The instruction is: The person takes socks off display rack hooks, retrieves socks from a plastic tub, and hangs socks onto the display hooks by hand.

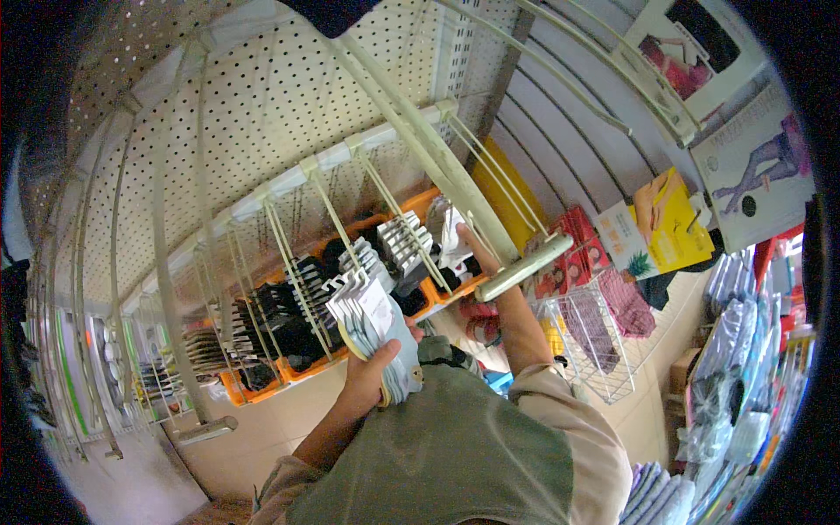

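Note:
My left hand (375, 371) grips a stack of pale blue-grey socks (399, 351) in front of my body, its thumb lying across them. White card hangers (361, 298) with small hooks top the stack and bear writing. Past the end of a pale metal rail, my right hand (482, 252) reaches out to a white-carded sock pack (454, 231). Its fingers are at the pack's edge, and the rail partly covers the hand, so its hold is unclear. Just left of that pack, a row of white-carded socks (403, 243) hangs on a display hook.
A large pale rail (433, 151) crosses in front of me. Orange bins (295, 380) sit below the hooks, near hanging dark socks (262, 318). Pegboard (275, 98) backs the rack. On the right are a white wire basket (594, 348), a yellow package (669, 230) and plastic-wrapped goods (728, 341).

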Demonstrator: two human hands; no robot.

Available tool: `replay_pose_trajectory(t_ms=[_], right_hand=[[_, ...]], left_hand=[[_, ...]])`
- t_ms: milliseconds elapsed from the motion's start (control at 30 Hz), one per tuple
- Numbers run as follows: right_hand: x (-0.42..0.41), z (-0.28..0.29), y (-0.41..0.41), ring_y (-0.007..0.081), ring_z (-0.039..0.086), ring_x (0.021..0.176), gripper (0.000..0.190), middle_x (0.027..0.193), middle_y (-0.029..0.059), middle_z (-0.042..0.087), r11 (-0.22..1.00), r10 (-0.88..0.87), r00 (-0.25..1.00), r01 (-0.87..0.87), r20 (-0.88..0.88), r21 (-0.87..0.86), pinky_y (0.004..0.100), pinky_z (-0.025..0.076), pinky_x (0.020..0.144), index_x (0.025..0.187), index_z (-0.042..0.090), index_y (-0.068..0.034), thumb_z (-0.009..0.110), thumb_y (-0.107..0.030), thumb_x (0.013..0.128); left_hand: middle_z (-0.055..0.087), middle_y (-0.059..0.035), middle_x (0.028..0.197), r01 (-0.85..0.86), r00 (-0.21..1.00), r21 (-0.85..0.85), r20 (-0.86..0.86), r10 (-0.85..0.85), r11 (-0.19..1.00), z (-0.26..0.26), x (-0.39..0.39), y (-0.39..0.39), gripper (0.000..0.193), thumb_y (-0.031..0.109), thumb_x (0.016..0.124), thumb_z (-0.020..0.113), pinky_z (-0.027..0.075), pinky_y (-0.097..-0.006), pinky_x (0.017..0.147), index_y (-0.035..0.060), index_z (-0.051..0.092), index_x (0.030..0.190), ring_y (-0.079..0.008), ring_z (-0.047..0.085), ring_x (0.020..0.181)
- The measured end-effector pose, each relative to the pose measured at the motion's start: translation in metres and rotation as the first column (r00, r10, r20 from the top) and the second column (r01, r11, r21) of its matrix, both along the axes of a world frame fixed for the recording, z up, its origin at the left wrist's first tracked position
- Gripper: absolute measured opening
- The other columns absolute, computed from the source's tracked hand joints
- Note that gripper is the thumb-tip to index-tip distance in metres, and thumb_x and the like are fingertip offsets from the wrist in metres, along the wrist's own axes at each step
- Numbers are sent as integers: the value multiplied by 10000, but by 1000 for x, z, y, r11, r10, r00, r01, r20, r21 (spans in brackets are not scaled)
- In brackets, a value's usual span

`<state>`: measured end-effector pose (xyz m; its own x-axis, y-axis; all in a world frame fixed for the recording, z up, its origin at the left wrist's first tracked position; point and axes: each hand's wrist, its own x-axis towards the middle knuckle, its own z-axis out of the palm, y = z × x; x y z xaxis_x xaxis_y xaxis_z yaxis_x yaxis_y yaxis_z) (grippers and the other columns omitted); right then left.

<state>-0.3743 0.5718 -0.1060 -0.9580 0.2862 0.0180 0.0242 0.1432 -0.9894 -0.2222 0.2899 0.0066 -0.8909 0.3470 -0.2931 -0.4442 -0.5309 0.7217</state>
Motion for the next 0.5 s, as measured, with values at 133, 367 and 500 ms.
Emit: replay_pose_trajectory(t_ms=[133, 367, 500], right_hand=[[-15, -28, 12, 99, 566, 782, 453, 887, 19, 651, 996, 76, 989, -71, 124, -46, 261, 473, 690, 1053, 672, 18, 722, -395, 874], [-16, -28, 15, 100, 576, 818, 464, 917, 15, 660, 990, 119, 985, -108, 123, -89, 242, 466, 726, 1077, 671, -1, 742, -404, 859], [-13, -21, 12, 114, 593, 838, 430, 947, 25, 674, 982, 130, 980, -106, 152, -154, 256, 472, 756, 1079, 675, -5, 745, -371, 865]], left_hand=[[567, -158, 1264, -24, 1000, -2, 7, 24, 1000, 1, 0, 0, 561, 177, 883, 641, 462, -487, 1014, 18, 411, 1369, -351, 577, 1165], [567, -156, 1259, -10, 1000, -20, 12, 10, 1000, 6, -2, -1, 555, 196, 884, 652, 460, -487, 1016, 19, 421, 1357, -346, 582, 1159], [582, -154, 1211, -25, 1000, 34, 15, 24, 999, 9, -1, 0, 471, 132, 914, 603, 447, -437, 1022, -13, 435, 1330, -287, 578, 1155]])
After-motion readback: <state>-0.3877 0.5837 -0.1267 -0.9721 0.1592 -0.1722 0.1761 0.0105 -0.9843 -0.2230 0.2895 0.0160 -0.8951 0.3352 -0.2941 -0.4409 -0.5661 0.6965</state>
